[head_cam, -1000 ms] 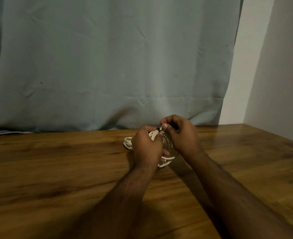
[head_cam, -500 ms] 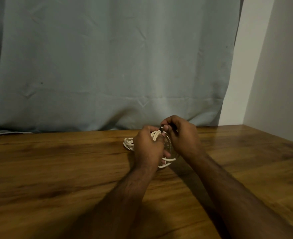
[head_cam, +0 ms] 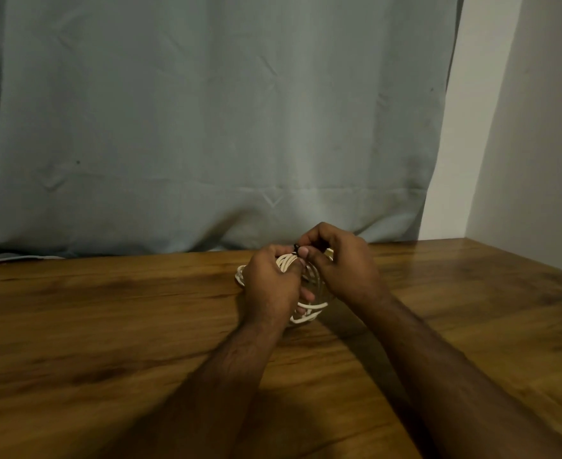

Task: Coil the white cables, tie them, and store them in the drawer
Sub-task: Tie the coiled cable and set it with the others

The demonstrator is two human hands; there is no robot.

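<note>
On the wooden table [head_cam: 107, 326] we log the coil of white cables [head_cam: 309, 309], held between both hands, loops roughly upright. Our left hand [head_cam: 269, 286] grips the bundled strands from the left. Our right hand [head_cam: 342, 263] pinches a small black tie [head_cam: 295, 247] at the coil's top.

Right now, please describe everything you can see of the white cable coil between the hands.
The white coiled cable bundle is thin, smooth cord wound into several loose loops. It sits low over the brown wooden table, near the grey curtain; whether it touches the wood is unclear. The left hand grips its gathered top and covers its middle. The right hand pinches a small black tie at that top. Loops show at the left and lower right.
</note>
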